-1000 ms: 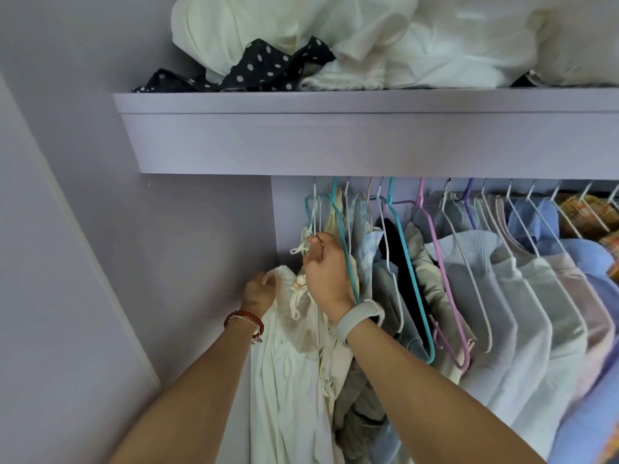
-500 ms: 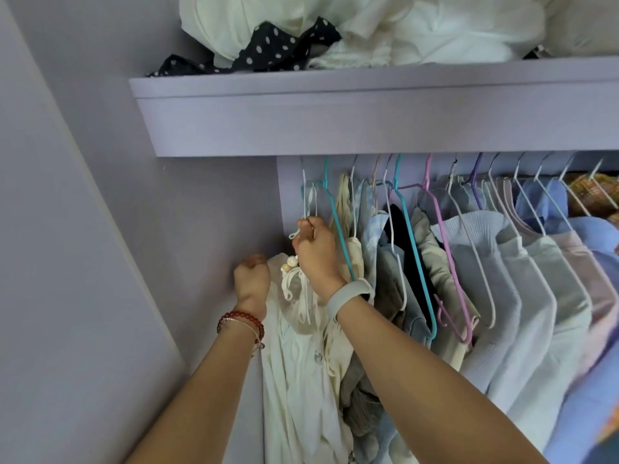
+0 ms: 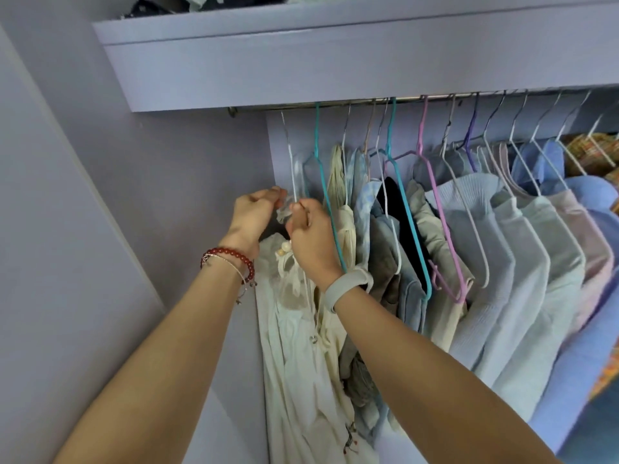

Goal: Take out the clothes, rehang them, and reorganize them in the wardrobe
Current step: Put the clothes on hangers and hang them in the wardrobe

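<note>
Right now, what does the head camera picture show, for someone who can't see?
Two hands, left and right, pinch a cream dress at a white hanger, leftmost on a rail crowded with shirts.

The polka-dot cloth (image 3: 150, 6) on the shelf (image 3: 335, 25) is cut off.

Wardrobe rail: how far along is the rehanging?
Looks done: shirts hang in a row on the rail. In hand: the left hand and right hand work the cream garment at its white hanger. Left: the clothes on the shelf above.
</note>
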Demonstrator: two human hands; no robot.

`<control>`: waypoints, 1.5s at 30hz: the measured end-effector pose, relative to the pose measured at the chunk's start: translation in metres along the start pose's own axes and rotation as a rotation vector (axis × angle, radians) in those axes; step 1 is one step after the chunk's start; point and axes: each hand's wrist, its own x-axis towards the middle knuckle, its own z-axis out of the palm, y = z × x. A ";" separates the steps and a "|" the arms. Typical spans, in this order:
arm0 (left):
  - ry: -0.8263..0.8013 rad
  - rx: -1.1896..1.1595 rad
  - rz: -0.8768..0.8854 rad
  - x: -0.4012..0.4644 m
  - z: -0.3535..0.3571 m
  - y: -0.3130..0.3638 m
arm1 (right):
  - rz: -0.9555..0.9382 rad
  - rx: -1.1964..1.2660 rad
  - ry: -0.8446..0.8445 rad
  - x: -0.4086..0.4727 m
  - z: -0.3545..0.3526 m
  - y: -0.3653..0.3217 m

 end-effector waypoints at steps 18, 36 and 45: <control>0.260 0.025 0.005 0.007 -0.025 -0.016 | 0.426 0.213 -0.051 0.047 0.028 -0.010; -0.030 0.264 0.087 -0.037 0.024 -0.020 | 0.010 -0.611 0.032 -0.018 -0.082 -0.017; 0.182 -0.025 0.014 -0.036 0.017 -0.027 | 0.224 -0.731 -0.083 -0.015 -0.080 -0.006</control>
